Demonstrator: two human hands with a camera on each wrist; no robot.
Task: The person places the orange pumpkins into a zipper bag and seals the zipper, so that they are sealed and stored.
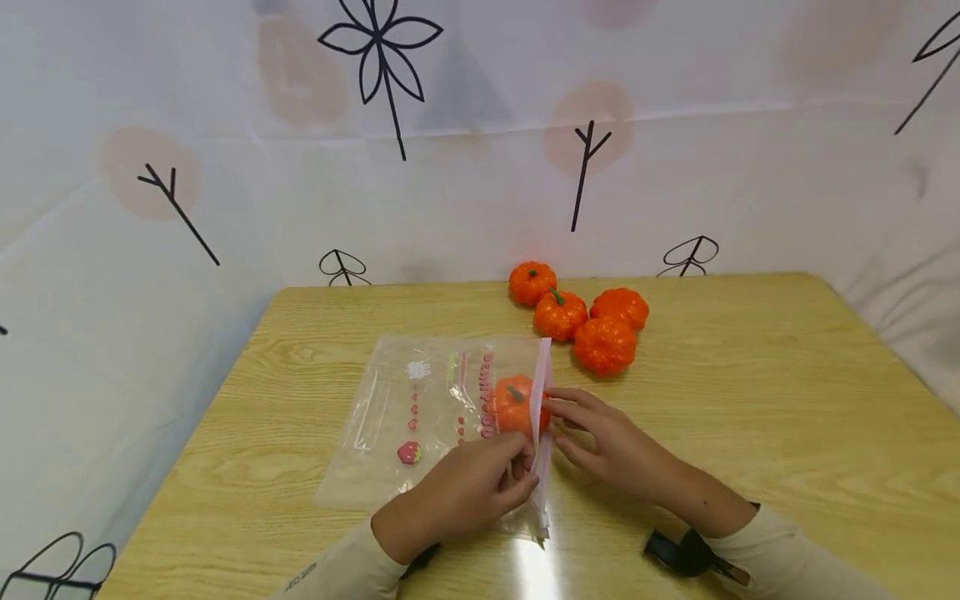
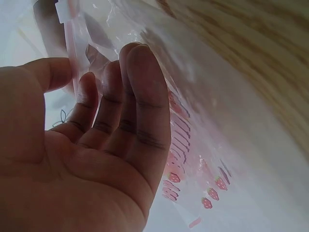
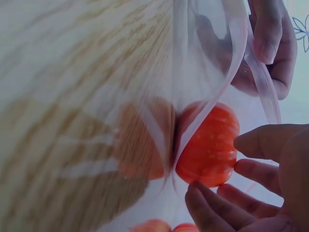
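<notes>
A clear zip bag (image 1: 427,392) with strawberry prints and a pink zip strip lies flat, its mouth to the right. Just inside that mouth sits an orange toy pumpkin (image 1: 512,402) with a green stem, seen through the plastic. My left hand (image 1: 468,492) pinches the bag's edge by the zip strip (image 2: 72,43), thumb on one side and fingers on the other. My right hand (image 1: 615,446) reaches to the mouth, and its fairly straight fingertips touch the outer side of the pumpkin (image 3: 212,147).
Several more orange pumpkins (image 1: 561,315) stand grouped at the back of the wooden table (image 1: 750,375), beyond the bag's mouth. A printed white cloth (image 1: 480,200) hangs behind the table. A dark strap (image 1: 675,554) lies by the right wrist.
</notes>
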